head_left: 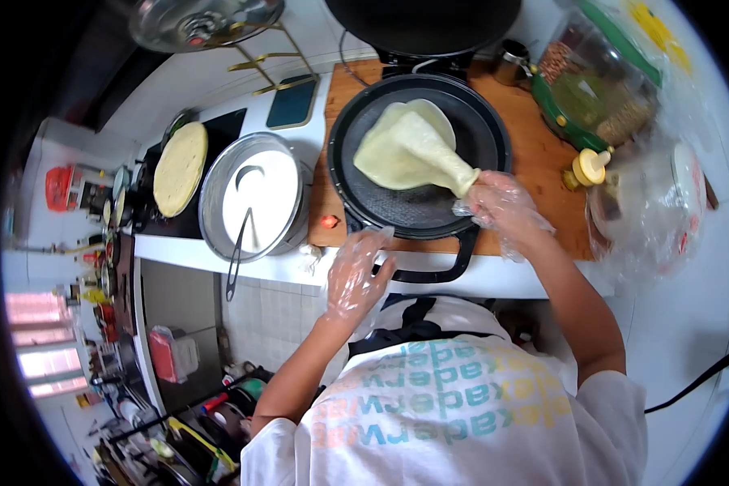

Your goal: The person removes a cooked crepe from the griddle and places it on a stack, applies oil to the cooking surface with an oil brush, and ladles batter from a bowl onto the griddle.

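Note:
My right hand (504,206), in a clear plastic glove, grips the narrow end of a pale, soft sheet of dough (409,150). Stretched from that grip, the dough spreads wide over a round black electric griddle (482,138) whose lid stands raised at the back. A paler round patch (435,117) shows beside the sheet on the cooking surface. My left hand (358,271), also gloved, hovers at the griddle's front left edge, fingers apart and holding nothing. Close to it lies a small red object (329,221) on the wooden board (535,154).
Left of the griddle stands a metal pot (212,206) of white contents with a ladle (239,251) in it. Farther left is a flatbread stack (180,168). On the right are a green-lidded container (595,81), a yellow-topped bottle (589,168) and a plastic-wrapped tub (656,211).

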Motion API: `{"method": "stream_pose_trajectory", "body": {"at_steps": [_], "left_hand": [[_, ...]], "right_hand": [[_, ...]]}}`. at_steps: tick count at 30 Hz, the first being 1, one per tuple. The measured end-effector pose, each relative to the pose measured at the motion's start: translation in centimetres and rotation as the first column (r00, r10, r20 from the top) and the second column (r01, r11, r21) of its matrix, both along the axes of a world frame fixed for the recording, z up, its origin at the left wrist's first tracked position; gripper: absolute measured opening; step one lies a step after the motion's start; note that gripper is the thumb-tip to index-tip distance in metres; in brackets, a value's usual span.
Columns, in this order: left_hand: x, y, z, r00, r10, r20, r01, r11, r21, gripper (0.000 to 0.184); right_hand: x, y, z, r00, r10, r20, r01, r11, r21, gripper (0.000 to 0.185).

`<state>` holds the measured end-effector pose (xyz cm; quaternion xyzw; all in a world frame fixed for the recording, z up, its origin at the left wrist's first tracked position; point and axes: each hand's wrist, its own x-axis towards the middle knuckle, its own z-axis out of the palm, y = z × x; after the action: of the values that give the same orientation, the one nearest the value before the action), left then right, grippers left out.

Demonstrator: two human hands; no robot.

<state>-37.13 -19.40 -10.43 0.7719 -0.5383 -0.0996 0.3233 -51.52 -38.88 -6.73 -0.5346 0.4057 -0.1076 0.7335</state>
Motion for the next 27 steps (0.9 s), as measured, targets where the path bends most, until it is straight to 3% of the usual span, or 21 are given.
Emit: {"method": "stream_pose_trajectory", "body": {"at_steps": [2, 4, 5, 7, 11, 14, 21, 22, 25, 27], "left_hand": [[-0.3, 2.4, 0.4, 0.969, 0.161, -0.187, -0.146, 0.985, 0.089, 0.025], [-0.4, 4.7, -0.3, 0.950, 0.228, -0.211, -0.230, 0.973, 0.016, 0.024], [-0.6, 5.8, -0.5, 0.933, 0.272, -0.236, -0.281, 0.960, -0.005, 0.023], [-0.7, 7.8, -0.3, 0.914, 0.311, -0.261, -0.311, 0.950, 0.043, 0.024], [0.6, 11.2, -0.9, 0.921, 0.311, -0.232, -0.329, 0.943, -0.042, 0.021], [3.1, 14.2, -1.3, 0.909, 0.299, -0.292, -0.325, 0.945, -0.046, 0.020], [12.7, 25.7, -3.9, 0.896, 0.290, -0.337, -0.293, 0.955, 0.042, 0.020], [14.1, 27.8, -4.1, 0.889, 0.306, -0.340, -0.307, 0.950, 0.051, 0.020], [17.8, 33.2, -5.2, 0.787, 0.372, -0.492, -0.379, 0.921, 0.091, 0.020], [19.7, 35.9, -5.6, 0.691, 0.416, -0.591, -0.427, 0.895, 0.131, 0.020]], "right_hand": [[0.0, -0.1, 2.0, 0.999, 0.048, -0.014, -0.049, 0.994, -0.101, 0.020], [0.5, 0.0, 3.9, 0.991, 0.135, -0.001, -0.132, 0.963, -0.235, 0.019], [1.8, 1.5, 6.4, 0.996, 0.091, 0.012, -0.085, 0.967, -0.241, 0.013], [2.9, 2.0, 7.5, 0.981, 0.163, 0.107, -0.131, 0.958, -0.257, 0.019], [6.8, 4.3, 9.9, 0.979, 0.108, 0.175, -0.067, 0.971, -0.229, 0.024], [10.8, 7.9, 12.0, 0.972, 0.080, 0.220, -0.042, 0.984, -0.175, 0.012], [24.6, 12.5, 9.5, 0.957, 0.176, 0.232, -0.146, 0.979, -0.144, 0.004], [27.0, 12.6, 8.7, 0.951, 0.160, 0.265, -0.150, 0.987, -0.058, 0.006], [34.3, 14.8, 8.5, 0.979, 0.152, 0.137, -0.115, 0.962, -0.246, 0.016], [40.3, 12.1, 5.9, 0.937, 0.350, 0.012, -0.257, 0.710, -0.656, 0.019]]}}
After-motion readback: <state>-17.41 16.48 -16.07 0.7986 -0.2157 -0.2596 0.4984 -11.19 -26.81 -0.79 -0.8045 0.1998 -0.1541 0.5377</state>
